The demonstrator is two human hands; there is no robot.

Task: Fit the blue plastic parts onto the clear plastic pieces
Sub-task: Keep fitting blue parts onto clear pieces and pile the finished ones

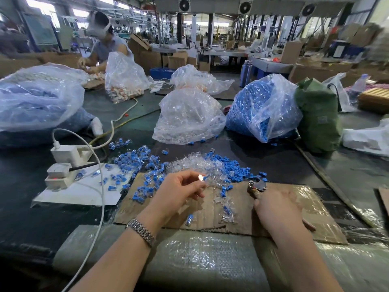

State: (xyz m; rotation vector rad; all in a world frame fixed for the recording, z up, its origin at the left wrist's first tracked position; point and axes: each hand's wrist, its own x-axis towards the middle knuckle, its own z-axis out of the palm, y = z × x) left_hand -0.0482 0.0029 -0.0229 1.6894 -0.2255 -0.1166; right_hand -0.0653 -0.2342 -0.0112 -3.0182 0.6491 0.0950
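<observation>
Blue plastic parts (pixel 233 167) lie scattered beside a heap of clear plastic pieces (pixel 189 163) at the far edge of a cardboard sheet (pixel 294 207) on the tabletop (pixel 273 157). The left hand (pixel 179 192) pinches one small piece at its fingertips (pixel 201 180); it looks like a clear piece with a blue part on it, though glare hides the join. The right hand (pixel 273 209) grips the handle of a small metal tool (pixel 257 185), its head raised just right of the held piece. Finished units (pixel 136 163) lie spread to the left. By my reading, one unit is being seated or checked. Next, the tool head probably needs to meet the pinched piece squarely while the left hand holds it steady.
</observation>
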